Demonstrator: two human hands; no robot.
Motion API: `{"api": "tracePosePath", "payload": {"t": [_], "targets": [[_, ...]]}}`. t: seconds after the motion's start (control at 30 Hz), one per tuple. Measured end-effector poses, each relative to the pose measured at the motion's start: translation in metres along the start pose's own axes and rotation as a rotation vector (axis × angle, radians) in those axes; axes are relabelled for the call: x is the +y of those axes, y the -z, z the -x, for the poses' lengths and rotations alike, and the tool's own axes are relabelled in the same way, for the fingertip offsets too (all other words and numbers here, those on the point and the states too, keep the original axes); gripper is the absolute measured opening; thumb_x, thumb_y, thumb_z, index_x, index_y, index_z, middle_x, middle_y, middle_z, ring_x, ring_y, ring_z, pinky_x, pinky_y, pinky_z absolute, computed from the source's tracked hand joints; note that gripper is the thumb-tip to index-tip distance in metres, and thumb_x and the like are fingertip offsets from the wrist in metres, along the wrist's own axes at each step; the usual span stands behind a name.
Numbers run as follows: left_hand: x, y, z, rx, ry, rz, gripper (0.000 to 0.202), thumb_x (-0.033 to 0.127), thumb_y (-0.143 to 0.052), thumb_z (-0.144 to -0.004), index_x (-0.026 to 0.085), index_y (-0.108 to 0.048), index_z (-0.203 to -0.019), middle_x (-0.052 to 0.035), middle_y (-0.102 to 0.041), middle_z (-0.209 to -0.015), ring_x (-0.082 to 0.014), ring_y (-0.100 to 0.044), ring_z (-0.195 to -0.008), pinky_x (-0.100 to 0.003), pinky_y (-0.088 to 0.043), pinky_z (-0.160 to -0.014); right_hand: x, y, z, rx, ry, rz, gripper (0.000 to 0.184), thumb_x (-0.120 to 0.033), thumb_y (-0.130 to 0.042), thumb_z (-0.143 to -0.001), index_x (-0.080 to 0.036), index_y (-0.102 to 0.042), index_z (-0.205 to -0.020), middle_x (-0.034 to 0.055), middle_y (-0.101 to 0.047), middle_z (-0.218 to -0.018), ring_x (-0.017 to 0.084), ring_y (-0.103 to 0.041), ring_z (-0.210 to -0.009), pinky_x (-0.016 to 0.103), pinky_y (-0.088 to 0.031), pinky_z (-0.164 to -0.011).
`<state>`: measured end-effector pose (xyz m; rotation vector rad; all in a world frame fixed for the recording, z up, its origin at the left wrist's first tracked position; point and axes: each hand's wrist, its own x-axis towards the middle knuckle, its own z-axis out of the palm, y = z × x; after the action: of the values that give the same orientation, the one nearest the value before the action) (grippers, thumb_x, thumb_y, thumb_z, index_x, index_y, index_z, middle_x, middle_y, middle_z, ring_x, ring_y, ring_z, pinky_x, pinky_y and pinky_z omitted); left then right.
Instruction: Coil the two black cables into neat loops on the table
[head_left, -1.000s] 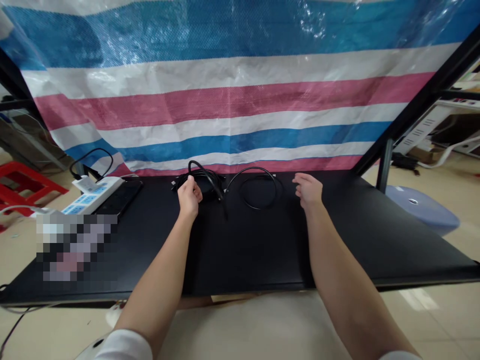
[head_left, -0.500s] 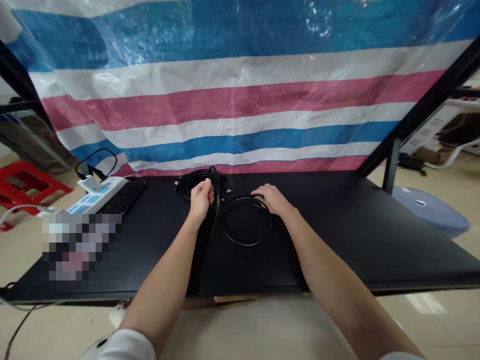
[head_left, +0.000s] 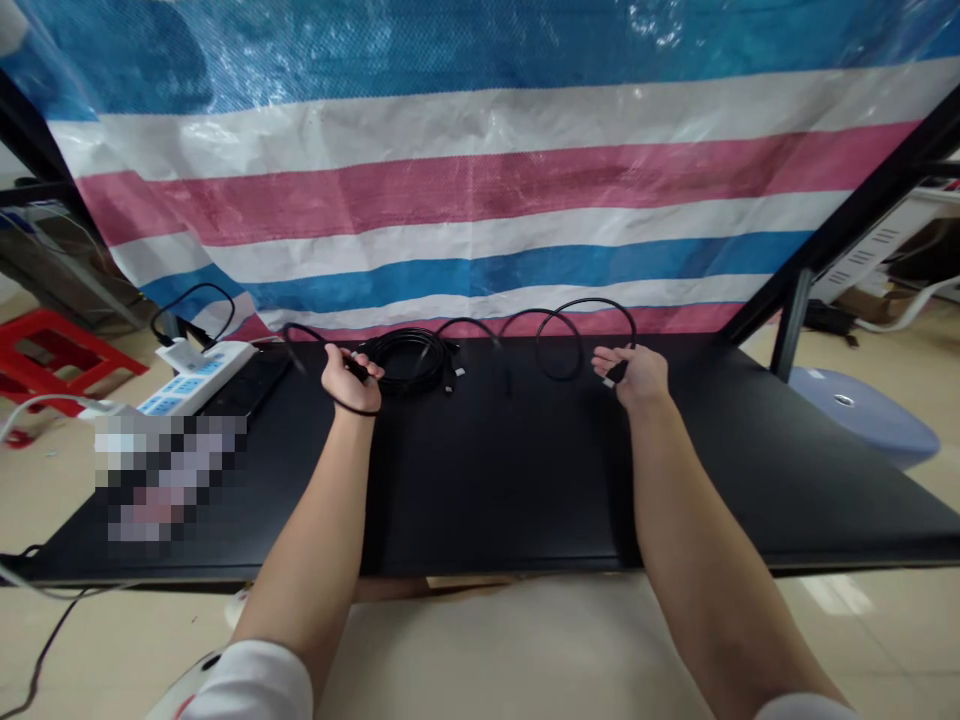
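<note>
A black cable [head_left: 559,314] stretches in loose loops between my two hands, above the black table [head_left: 495,480]. My left hand [head_left: 351,380] is closed around one end of it, palm turned up, and a loop hangs over the wrist. Its other end, with a metal-tipped plug [head_left: 613,377], lies in my right hand [head_left: 637,377], held by the thumb side with the fingers partly curled. Between the hands, towards the back, a coiled bundle of black cables [head_left: 409,362] rests on the table, its plugs pointing out at the right.
On the left are a white power strip [head_left: 187,378] with plugs in it and a dark phone-like slab [head_left: 255,385]. A striped sheet [head_left: 472,200] hangs behind the table. A red stool [head_left: 64,355] and a bluish-purple stool [head_left: 862,410] stand on the floor.
My hands have moved apart, left hand leftwards and right hand rightwards. The cable that was a ring on the table is now lifted and spread in loops between them.
</note>
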<state>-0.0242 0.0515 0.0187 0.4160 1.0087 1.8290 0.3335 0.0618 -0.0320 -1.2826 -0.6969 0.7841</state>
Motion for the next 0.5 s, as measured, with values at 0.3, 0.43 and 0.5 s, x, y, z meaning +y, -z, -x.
{"api": "tracePosePath", "payload": {"t": [0.3, 0.43, 0.5], "targets": [[0.012, 0.005, 0.003, 0.09, 0.084, 0.141, 0.04, 0.037, -0.032, -0.093, 0.021, -0.031, -0.056, 0.0083, -0.024, -0.041, -0.0057, -0.024, -0.031, -0.018, -0.022, -0.033, -0.013, 0.027, 0.0, 0.204, -0.023, -0.585, 0.052, -0.06, 0.0, -0.088, -0.021, -0.009, -0.055, -0.0068, -0.007, -0.042, 0.009, -0.015, -0.034, 0.021, -0.026, -0.036], [0.012, 0.002, 0.006, 0.097, 0.1, 0.149, 0.039, 0.035, -0.029, -0.093, 0.021, -0.032, -0.057, 0.0084, -0.025, -0.041, -0.0048, -0.025, -0.03, -0.016, -0.022, -0.033, -0.014, 0.027, 0.0, 0.232, -0.015, -0.593, 0.054, -0.06, 0.008, -0.088, -0.02, -0.008, -0.055, -0.0066, -0.005, -0.042, 0.009, -0.015, -0.034, 0.021, -0.027, -0.036], [0.009, 0.002, 0.005, 0.074, 0.099, 0.088, 0.038, 0.036, -0.035, -0.091, 0.021, -0.033, -0.057, 0.0086, -0.027, -0.041, -0.0046, -0.026, -0.03, -0.016, -0.022, -0.033, -0.014, 0.026, 0.0, 0.167, 0.005, -0.529, 0.055, -0.058, 0.001, -0.091, -0.021, -0.012, -0.053, -0.007, -0.007, -0.041, 0.01, -0.018, -0.033, 0.022, -0.03, -0.037]]}}
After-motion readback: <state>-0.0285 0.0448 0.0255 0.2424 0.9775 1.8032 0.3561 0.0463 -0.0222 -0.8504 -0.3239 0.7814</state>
